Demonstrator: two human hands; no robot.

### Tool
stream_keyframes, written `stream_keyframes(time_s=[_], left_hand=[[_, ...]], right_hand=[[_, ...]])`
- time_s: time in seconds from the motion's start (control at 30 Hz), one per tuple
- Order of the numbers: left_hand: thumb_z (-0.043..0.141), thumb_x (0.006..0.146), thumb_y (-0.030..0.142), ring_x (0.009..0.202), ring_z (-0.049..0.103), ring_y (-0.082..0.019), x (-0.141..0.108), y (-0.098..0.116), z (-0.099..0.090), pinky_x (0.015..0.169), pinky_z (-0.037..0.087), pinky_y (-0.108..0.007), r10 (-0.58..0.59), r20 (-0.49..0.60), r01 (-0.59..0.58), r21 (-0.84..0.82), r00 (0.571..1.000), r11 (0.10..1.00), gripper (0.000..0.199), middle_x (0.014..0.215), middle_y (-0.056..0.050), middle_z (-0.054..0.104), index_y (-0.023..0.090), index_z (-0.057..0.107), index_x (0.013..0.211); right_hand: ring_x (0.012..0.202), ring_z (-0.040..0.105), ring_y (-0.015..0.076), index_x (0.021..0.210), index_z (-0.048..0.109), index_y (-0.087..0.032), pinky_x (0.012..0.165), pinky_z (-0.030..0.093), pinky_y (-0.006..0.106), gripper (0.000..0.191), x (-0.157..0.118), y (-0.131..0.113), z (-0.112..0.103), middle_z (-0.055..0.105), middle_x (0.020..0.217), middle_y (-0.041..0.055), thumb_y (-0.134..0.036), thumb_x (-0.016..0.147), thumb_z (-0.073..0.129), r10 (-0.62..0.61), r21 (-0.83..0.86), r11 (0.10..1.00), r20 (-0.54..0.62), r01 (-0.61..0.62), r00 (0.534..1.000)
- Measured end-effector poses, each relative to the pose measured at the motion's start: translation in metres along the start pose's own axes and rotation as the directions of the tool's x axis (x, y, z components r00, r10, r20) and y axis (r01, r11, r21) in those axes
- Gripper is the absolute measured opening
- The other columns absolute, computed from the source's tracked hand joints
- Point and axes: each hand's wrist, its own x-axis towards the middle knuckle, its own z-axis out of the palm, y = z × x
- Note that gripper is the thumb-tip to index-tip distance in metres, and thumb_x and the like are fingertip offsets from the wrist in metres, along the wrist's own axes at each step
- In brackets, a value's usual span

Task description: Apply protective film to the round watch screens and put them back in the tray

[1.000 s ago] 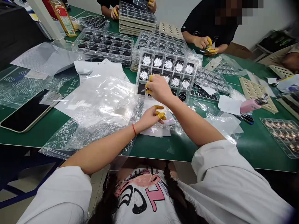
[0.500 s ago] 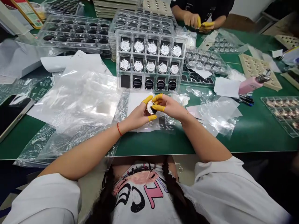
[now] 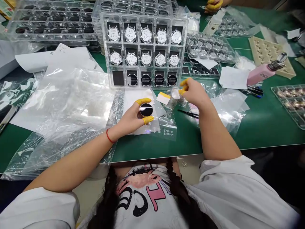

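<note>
My left hand (image 3: 132, 119), with yellow finger cots, grips a round watch case (image 3: 146, 110) by its edge. The glossy black face of the case is turned up. To the right, my right hand (image 3: 194, 92) has its yellow-cotted fingertips drawn together beside a small crumpled white piece (image 3: 175, 94). Whether the fingertips hold anything is unclear. Close by lies a white pad with a yellow edge (image 3: 163, 98). Black tweezers (image 3: 188, 113) rest below my right hand. White papers and clear film (image 3: 154, 124) lie under my left hand.
A clear compartment tray (image 3: 145, 44) stands upright ahead, with silver watch cases and black discs in its cells. Stacked trays (image 3: 54, 24) are behind it. Plastic sheets (image 3: 81, 95) cover the left. A pink bottle (image 3: 265, 71) stands right. Across the table is another person's gloved hand (image 3: 214, 5).
My right hand has left the watch case and moved right, to the white piece. My left hand has shifted slightly left, still holding the case, whose face now shows dark. The view has tilted down.
</note>
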Motion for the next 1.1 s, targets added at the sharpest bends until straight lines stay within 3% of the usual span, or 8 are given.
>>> stream_keyframes(time_s=[0.13,0.23,0.33,0.53,0.73,0.87,1.0,1.1], left_hand=[[0.077,0.073,0.023,0.078,0.063,-0.013,-0.003,0.004,0.0,0.069,0.055,-0.028,-0.016,0.058,0.018,-0.037,0.998,0.999,0.062,0.113,-0.003,0.06,0.025,0.049,0.129],[0.075,0.075,0.02,0.082,0.065,-0.014,-0.004,0.004,0.003,0.074,0.056,-0.029,-0.008,0.154,0.012,-0.025,0.988,1.0,0.061,0.102,-0.002,0.063,0.023,0.045,0.128],[0.073,0.077,0.021,0.083,0.068,-0.016,-0.003,0.003,0.005,0.076,0.056,-0.03,-0.002,0.187,0.009,-0.041,0.982,0.999,0.057,0.09,0.0,0.066,0.022,0.041,0.125],[0.077,0.076,0.027,0.08,0.073,-0.018,-0.001,0.009,-0.001,0.077,0.056,-0.032,-0.002,-0.016,0.001,-0.06,1.0,0.998,0.058,0.084,0.001,0.069,0.02,0.044,0.122],[0.075,0.069,0.016,0.076,0.066,-0.015,0.0,0.005,-0.005,0.065,0.051,-0.024,0.044,-0.045,-0.037,0.148,0.998,0.988,0.06,0.086,0.001,0.067,0.02,0.051,0.124],[0.078,0.07,0.023,0.093,0.067,-0.017,0.002,0.003,0.001,0.076,0.056,-0.026,0.085,-0.057,-0.081,0.076,0.995,0.994,0.052,0.11,-0.004,0.067,0.018,0.054,0.116],[0.08,0.073,0.03,0.081,0.072,-0.015,0.002,0.005,0.002,0.08,0.058,-0.029,0.034,-0.06,-0.041,-0.117,0.998,0.992,0.062,0.09,-0.001,0.07,0.019,0.046,0.124],[0.083,0.068,0.029,0.078,0.071,-0.014,0.001,0.006,-0.001,0.075,0.057,-0.025,0.05,-0.131,-0.061,-0.087,0.99,0.994,0.065,0.085,0.001,0.07,0.02,0.048,0.122]], right_hand=[[0.1,0.056,0.0311,0.082,0.059,-0.017,0.096,0.039,0.056,0.007,0.01,-0.006,0.017,0.062,0.094,0.0139,-0.012,0.078,0.063,-0.055,-0.112,0.993,-0.091,0.045,0.994],[0.098,0.058,0.0263,0.101,0.064,-0.019,0.091,0.044,0.045,0.018,-0.001,-0.037,0.058,0.065,0.106,0.0117,-0.029,0.088,0.058,-0.262,-0.061,0.963,0.041,0.264,0.964],[0.095,0.057,0.0275,0.099,0.065,-0.015,0.086,0.042,0.044,0.017,-0.007,-0.052,0.082,0.066,0.101,0.0134,-0.021,0.088,0.055,-0.348,-0.118,0.921,0.176,0.37,0.921],[0.089,0.056,0.0222,0.091,0.065,-0.023,0.086,0.039,0.041,0.014,-0.037,-0.049,0.038,0.066,0.093,0.0059,-0.019,0.087,0.053,-0.507,0.033,0.859,-0.069,0.51,0.859],[0.094,0.053,0.0212,0.096,0.069,-0.03,0.095,0.035,0.045,0.018,-0.077,-0.061,0.052,0.065,0.095,0.004,-0.034,0.095,0.052,-0.761,0.07,0.647,0.0,0.759,0.648],[0.098,0.05,0.0236,0.101,0.07,-0.03,0.096,0.033,0.048,0.027,-0.066,-0.056,0.069,0.061,0.097,0.0063,-0.038,0.098,0.044,-0.717,0.007,0.696,-0.04,0.718,0.695],[0.1,0.049,0.0257,0.107,0.068,-0.03,0.097,0.032,0.05,0.029,-0.061,-0.051,0.06,0.06,0.101,0.0077,-0.037,0.098,0.042,-0.639,0.002,0.767,-0.094,0.642,0.764],[0.095,0.05,0.0238,0.101,0.069,-0.03,0.094,0.035,0.048,0.027,-0.07,-0.052,0.06,0.061,0.096,0.007,-0.037,0.098,0.043,-0.678,0.001,0.732,-0.103,0.681,0.728]])
